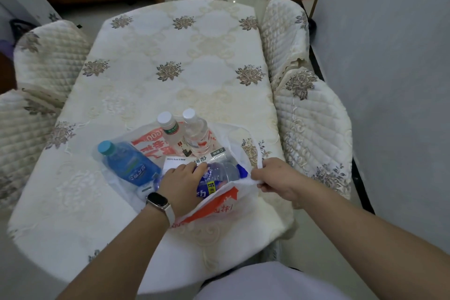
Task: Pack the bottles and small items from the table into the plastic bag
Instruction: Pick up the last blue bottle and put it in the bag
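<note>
Table (pixel 170 56), lower centre of frame: bag (pixel 219 204) lies flat, mouth facing left. Right hand (pixel 275 175) pinches the bag's rim and holds it up. Left hand (pixel 180 182) grips the held bottle (pixel 219 173), partway inside, long axis left-right, cap end right. Blue bottle (pixel 129 161) lies just left of the left hand, cap to upper left, so the left hand is nearer. Upright bottles (pixel 170 129) stand above. Box (pixel 175 162) sits just above the left hand.

One head-worn camera looks forward and down onto the table (pixel 170 44) from close above its near edge.
</note>
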Demonstrator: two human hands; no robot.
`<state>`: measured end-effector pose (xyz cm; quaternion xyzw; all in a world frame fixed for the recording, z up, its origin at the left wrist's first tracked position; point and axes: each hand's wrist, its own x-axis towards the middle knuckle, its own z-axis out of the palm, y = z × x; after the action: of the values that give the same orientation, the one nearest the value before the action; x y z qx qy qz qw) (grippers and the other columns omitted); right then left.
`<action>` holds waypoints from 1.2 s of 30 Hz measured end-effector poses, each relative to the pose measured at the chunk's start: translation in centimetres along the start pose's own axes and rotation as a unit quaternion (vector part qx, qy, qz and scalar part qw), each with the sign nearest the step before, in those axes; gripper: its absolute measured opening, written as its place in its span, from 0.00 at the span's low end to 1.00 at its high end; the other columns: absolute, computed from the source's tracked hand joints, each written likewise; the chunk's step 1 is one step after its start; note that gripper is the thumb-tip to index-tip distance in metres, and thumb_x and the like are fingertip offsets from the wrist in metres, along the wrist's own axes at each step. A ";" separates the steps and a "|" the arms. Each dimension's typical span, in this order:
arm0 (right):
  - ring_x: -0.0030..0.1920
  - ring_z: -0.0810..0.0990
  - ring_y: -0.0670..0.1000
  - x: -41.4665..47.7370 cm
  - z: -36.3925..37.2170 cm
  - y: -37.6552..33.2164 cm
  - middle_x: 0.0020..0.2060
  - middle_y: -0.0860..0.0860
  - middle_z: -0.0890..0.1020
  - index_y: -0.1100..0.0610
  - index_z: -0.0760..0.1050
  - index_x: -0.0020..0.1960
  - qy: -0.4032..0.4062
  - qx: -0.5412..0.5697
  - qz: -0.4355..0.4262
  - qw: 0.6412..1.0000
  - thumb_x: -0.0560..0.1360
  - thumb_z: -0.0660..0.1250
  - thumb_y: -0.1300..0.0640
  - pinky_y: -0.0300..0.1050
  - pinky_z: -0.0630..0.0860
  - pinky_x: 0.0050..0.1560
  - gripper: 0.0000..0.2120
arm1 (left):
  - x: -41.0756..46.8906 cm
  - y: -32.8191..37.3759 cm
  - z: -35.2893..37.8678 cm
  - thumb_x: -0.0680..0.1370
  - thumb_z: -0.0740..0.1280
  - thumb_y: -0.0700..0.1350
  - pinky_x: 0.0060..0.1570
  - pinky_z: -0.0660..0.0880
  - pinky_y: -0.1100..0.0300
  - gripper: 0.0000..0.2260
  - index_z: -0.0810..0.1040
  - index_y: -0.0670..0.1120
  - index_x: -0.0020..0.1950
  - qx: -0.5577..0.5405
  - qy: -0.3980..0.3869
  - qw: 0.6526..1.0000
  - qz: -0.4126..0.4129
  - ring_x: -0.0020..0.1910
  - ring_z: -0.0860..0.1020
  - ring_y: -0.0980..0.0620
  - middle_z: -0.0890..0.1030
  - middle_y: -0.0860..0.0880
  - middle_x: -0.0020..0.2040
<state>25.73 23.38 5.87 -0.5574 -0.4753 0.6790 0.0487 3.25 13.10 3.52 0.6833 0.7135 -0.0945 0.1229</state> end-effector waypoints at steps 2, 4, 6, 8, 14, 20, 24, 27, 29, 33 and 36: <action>0.29 0.72 0.48 -0.9 -0.4 -1.1 0.32 0.53 0.74 0.58 0.71 0.38 -0.041 0.076 -0.031 0.996 0.77 0.65 0.66 0.38 0.71 0.30 0.10 | 0.1 0.1 -0.2 0.75 0.64 0.64 0.66 0.69 0.51 0.36 0.56 0.52 0.77 0.001 -0.007 1.000 -0.004 0.68 0.70 0.47 0.68 0.49 0.72; 0.29 0.71 0.47 -1.5 -0.8 -2.5 0.31 0.52 0.74 0.59 0.72 0.39 -0.076 0.128 -0.073 0.986 0.78 0.64 0.65 0.36 0.71 0.29 0.10 | 0.4 0.3 -0.4 0.77 0.64 0.62 0.66 0.68 0.52 0.33 0.56 0.52 0.77 0.009 -0.009 1.000 0.002 0.69 0.69 0.47 0.68 0.50 0.73; 0.30 0.73 0.47 -1.9 -0.9 -3.7 0.32 0.51 0.75 0.59 0.73 0.39 -0.081 0.116 -0.112 0.984 0.79 0.63 0.64 0.37 0.72 0.30 0.10 | 0.6 0.3 -0.6 0.79 0.63 0.57 0.66 0.67 0.53 0.29 0.57 0.51 0.77 0.008 -0.009 1.000 0.010 0.70 0.68 0.48 0.67 0.50 0.74; 0.32 0.74 0.47 -1.8 -0.6 -4.1 0.33 0.51 0.76 0.58 0.74 0.38 -0.061 0.068 -0.136 0.986 0.80 0.64 0.61 0.38 0.73 0.33 0.11 | 0.5 0.5 -0.8 0.80 0.62 0.52 0.66 0.67 0.54 0.26 0.59 0.52 0.77 -0.001 -0.006 1.000 0.010 0.70 0.68 0.49 0.66 0.50 0.74; 0.41 0.77 0.50 -1.0 0.9 -3.7 0.42 0.53 0.79 0.60 0.76 0.46 -0.048 0.012 -0.147 0.988 0.81 0.61 0.57 0.40 0.76 0.38 0.09 | -1.8 0.7 -1.0 0.77 0.67 0.53 0.55 0.74 0.56 0.19 0.74 0.52 0.67 -0.130 0.078 0.988 -0.033 0.57 0.76 0.50 0.79 0.52 0.61; 0.41 0.80 0.52 -1.8 3.4 -4.4 0.41 0.53 0.81 0.56 0.76 0.44 -0.013 -0.046 -0.187 0.981 0.80 0.61 0.59 0.52 0.82 0.45 0.08 | -5.9 -2.8 -0.7 0.75 0.71 0.49 0.49 0.77 0.53 0.15 0.80 0.44 0.59 -0.141 0.217 0.948 -0.187 0.51 0.79 0.47 0.83 0.47 0.53; 0.40 0.82 0.51 -2.4 5.3 -5.4 0.39 0.53 0.82 0.59 0.77 0.45 0.017 -0.067 -0.205 0.976 0.78 0.63 0.58 0.53 0.82 0.45 0.06 | -8.3 -7.4 0.3 0.74 0.72 0.51 0.44 0.76 0.51 0.15 0.79 0.43 0.55 -0.150 0.268 0.894 -0.326 0.47 0.79 0.43 0.81 0.44 0.49; 0.40 0.84 0.52 -2.7 6.8 -5.7 0.40 0.53 0.83 0.58 0.77 0.46 0.035 -0.077 -0.203 0.976 0.78 0.63 0.56 0.57 0.83 0.46 0.07 | -8.9 -10.5 1.2 0.71 0.73 0.59 0.42 0.76 0.52 0.24 0.74 0.44 0.57 -0.236 0.228 0.848 -0.417 0.49 0.77 0.44 0.77 0.45 0.51; 0.43 0.84 0.57 -3.0 8.0 -5.7 0.41 0.54 0.84 0.58 0.77 0.46 0.050 -0.091 -0.205 0.973 0.77 0.63 0.54 0.61 0.82 0.47 0.08 | -8.8 -12.1 1.7 0.71 0.72 0.61 0.39 0.74 0.55 0.24 0.71 0.46 0.57 -0.264 0.186 0.845 -0.426 0.47 0.78 0.45 0.76 0.47 0.50; 0.41 0.84 0.56 -3.8 10.5 -5.9 0.39 0.51 0.84 0.55 0.78 0.45 0.095 -0.112 -0.215 0.965 0.68 0.62 0.38 0.64 0.80 0.46 0.21 | -8.5 -14.3 2.6 0.76 0.66 0.51 0.32 0.71 0.57 0.08 0.71 0.48 0.46 -0.276 0.184 0.855 -0.400 0.36 0.76 0.46 0.78 0.47 0.39; 0.40 0.82 0.60 -4.1 12.3 -5.9 0.35 0.54 0.82 0.55 0.75 0.40 0.147 -0.130 -0.237 0.952 0.67 0.60 0.37 0.65 0.79 0.46 0.20 | -8.8 -15.8 2.9 0.78 0.64 0.47 0.32 0.69 0.55 0.11 0.72 0.44 0.39 -0.331 0.244 0.830 -0.377 0.33 0.74 0.45 0.75 0.47 0.33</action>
<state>14.63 16.83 11.98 -0.5243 -0.6652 0.4907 0.2046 -12.05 3.09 2.94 0.2805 0.9110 0.2783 0.1184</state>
